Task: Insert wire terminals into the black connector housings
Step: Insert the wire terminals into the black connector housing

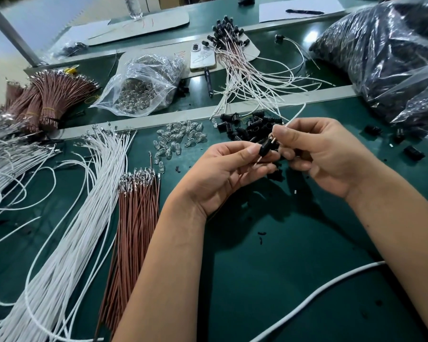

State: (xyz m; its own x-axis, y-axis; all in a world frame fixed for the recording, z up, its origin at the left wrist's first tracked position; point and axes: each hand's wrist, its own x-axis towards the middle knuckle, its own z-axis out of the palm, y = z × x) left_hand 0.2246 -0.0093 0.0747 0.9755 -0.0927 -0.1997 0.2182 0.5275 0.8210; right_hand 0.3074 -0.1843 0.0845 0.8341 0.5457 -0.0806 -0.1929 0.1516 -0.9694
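Landmark: loose heap of small black plastic connector housings [251, 128] on the green desk [269, 255].
Left hand [223, 171]: just this side of the heap, thumb and fingers pinched on one black cylindrical housing [264, 147], tilted with its open end toward the other hand, probably to line up the cavity.
Right hand [324, 154]: right of the heap, fingertips pinching a thin white wire [297, 114] close to its terminal, short grip likely for stiffness while pushing in.
Terminal: at the housing mouth; seated or not, cannot tell.
White wire tail: trailing up past the heap's far right edge, free.
Supply: fanned white wires [84, 206] and brown wire bundle [136, 213] well left of the heap; clear glass bulbs [176, 141] just left.
Finished pieces: wired housings [232, 45] far beyond the heap.
Room: bare green surface nearer than the heap, open for both wrists; thick white cable [319, 292] crossing near right.
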